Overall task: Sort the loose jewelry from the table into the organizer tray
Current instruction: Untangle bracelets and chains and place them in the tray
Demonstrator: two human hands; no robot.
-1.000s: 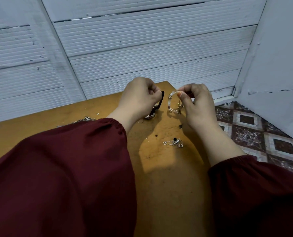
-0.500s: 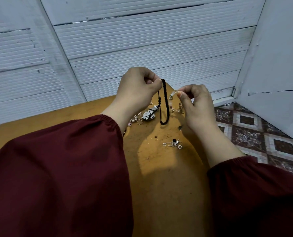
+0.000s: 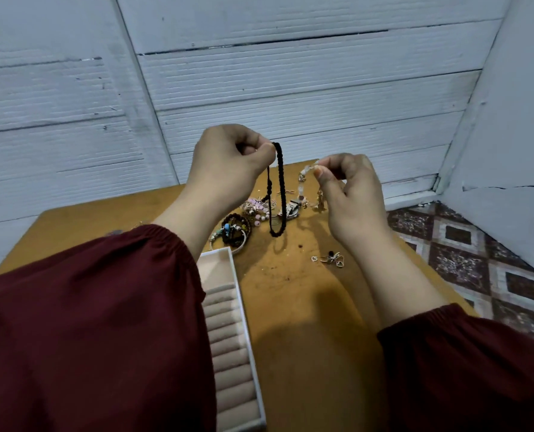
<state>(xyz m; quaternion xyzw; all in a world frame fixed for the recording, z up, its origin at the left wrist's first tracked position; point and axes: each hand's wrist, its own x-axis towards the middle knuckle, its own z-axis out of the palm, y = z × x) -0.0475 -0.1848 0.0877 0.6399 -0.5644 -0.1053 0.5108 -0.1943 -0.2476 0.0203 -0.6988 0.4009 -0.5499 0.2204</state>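
My left hand [image 3: 228,165] pinches the top of a black braided bracelet [image 3: 278,194], which hangs as a loop above the wooden table [image 3: 300,307]. To its right, my right hand [image 3: 349,194] pinches one end of a pale beaded bracelet [image 3: 303,177] that dangles down to the table. Under both hands lies a heap of loose jewelry [image 3: 253,213]: pink beads, a watch, dark bangles. A few small silver charms [image 3: 331,258] lie apart near my right wrist. The organizer tray [image 3: 228,307], beige with ring rolls, sits below my left sleeve, which hides most of it.
White ribbed panels stand right behind the table's far edge. The table's right edge drops to a patterned tile floor [image 3: 477,260]. My dark red sleeves fill the lower part of the view.
My left hand has risen and lifted the black bracelet off the heap, so it hangs free. My left sleeve has shifted, uncovering the tray's right edge and more jewelry. The right hand has stayed put.
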